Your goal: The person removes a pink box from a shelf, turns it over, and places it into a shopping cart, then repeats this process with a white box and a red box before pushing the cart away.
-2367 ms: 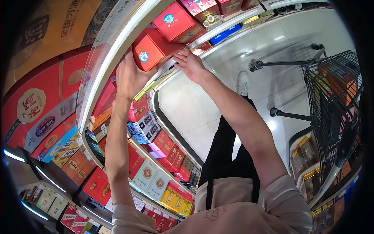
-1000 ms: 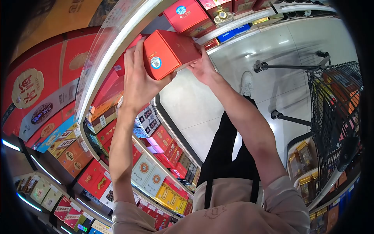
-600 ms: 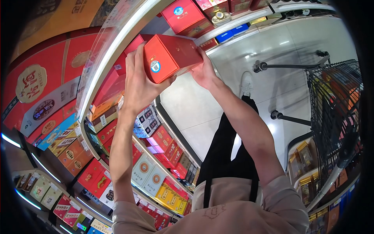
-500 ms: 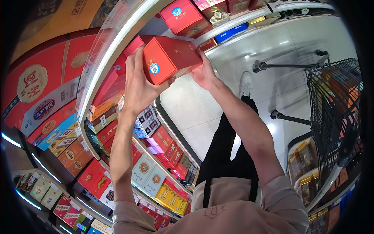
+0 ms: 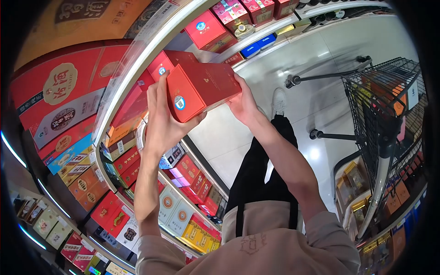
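Note:
A red box [image 5: 206,87] with a round blue and white sticker on its near end is held up between my two hands, in front of the shelf. My left hand [image 5: 167,121] wraps round the end with the sticker, thumb below and fingers at the upper side. My right hand [image 5: 243,103] grips the far end, its fingers along the edge. Just behind the held box, another red box [image 5: 167,62] with a similar sticker stands on the shelf, partly covered by it.
Shelves with a white edge [image 5: 114,98] curve round the left and top, full of boxes. A red box [image 5: 208,30] stands at the top. A black wire shopping cart [image 5: 389,105] is at the right on the tiled floor [image 5: 220,133], near my white shoe [image 5: 278,101].
The held box has moved slightly down in view, and more of the red box behind it shows. The cart and floor have shifted a little left as the view turned.

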A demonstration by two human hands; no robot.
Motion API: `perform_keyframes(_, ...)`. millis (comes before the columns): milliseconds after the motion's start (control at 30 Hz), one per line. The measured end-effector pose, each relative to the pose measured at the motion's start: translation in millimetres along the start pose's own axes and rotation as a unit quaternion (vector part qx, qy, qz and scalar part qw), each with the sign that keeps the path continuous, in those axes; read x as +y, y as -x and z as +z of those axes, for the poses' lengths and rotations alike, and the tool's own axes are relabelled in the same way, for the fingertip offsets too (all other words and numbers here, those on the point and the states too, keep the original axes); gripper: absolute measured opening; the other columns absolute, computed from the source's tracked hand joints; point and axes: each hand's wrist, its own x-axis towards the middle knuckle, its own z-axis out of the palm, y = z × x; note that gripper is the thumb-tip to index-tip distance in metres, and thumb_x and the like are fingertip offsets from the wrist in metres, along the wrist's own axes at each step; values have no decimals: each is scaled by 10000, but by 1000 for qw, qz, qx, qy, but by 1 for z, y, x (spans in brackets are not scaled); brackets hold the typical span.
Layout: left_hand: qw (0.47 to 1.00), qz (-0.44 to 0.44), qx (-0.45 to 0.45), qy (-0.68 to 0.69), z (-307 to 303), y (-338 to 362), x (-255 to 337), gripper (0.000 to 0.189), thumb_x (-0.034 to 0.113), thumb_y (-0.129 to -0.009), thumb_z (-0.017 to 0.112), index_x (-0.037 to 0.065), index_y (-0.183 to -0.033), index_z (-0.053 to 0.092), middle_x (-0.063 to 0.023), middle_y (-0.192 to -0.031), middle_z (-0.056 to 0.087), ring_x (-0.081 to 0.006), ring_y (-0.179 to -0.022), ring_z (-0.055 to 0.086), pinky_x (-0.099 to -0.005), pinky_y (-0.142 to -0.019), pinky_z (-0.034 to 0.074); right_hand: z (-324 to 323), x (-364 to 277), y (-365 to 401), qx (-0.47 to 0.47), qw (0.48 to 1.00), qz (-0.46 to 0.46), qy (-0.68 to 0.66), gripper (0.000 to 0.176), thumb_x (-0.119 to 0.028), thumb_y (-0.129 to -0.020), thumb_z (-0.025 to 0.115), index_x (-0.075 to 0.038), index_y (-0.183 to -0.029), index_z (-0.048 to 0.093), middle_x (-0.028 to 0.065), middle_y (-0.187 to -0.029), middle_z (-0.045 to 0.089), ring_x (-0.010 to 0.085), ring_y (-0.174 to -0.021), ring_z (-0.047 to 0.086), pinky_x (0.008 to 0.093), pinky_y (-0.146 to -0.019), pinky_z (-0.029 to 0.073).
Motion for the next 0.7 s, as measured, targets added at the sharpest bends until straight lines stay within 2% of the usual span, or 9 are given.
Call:
perform_keyframes(200,998,48,7,29,-50,24,49,1210,276,-664,969,-32,-1597,262,-207,-1343,495,-368,-1288,493,-479,-1090,467,42,-25,81,18,998,-53,15,434,-423,-1069,536,-135,-1390,577,6,-1363,654,130,-1250,576,345,-1104,400)
perform_keyframes(400,994,90,37,50,-103,47,94,1230,269,-639,979,-39,-1595,270,-193,-1348,515,-353,-1284,510,-468,-1082,465,88,-45,157,-6,990,-140,32,483,-406,-1072,535,-103,-1448,524,27,-1466,580,165,-1355,516,365,-1164,367)
perform_keyframes(500,988,125,50,74,-133,57,122,1205,266,-621,985,-33,-1581,321,-196,-1362,518,-361,-1276,534,-471,-1083,462,101,-53,191,-24,984,-178,21,519,-411,-1076,534,-88,-1480,496,41,-1492,559,179,-1405,478,363,-1195,325)
perform_keyframes(567,982,154,43,96,-150,58,134,1155,308,-624,983,-8,-1562,389,-203,-1357,532,-377,-1274,553,-468,-1080,463,108,-54,221,-89,979,-182,5,515,-402,-1082,509,-88,-1490,487,39,-1511,541,181,-1424,459,379,-1206,315)
perform_keyframes(600,981,160,48,98,-158,55,142,1155,308,-624,983,-8,-1562,389,-203,-1357,532,-377,-1274,553,-468,-1080,463,112,-56,234,-91,978,-188,9,515,-402,-1082,509,-88,-1490,487,39,-1511,541,181,-1424,459,379,-1206,315)
perform_keyframes(667,985,151,-4,82,-176,54,160,1038,281,-693,959,24,-1550,434,-149,-1328,546,-283,-1282,563,-412,-1104,449,118,-53,265,-112,979,-169,-14,507,-390,-1093,476,-103,-1510,475,36,-1523,530,186,-1433,454,405,-1211,315)
perform_keyframes(700,981,166,-23,100,-183,49,168,979,364,-763,924,32,-1550,445,-140,-1314,552,-274,-1269,575,-394,-1095,456,119,-54,274,-114,978,-176,-10,507,-390,-1093,476,-103,-1510,475,36,-1523,530,186,-1433,454,405,-1211,315)
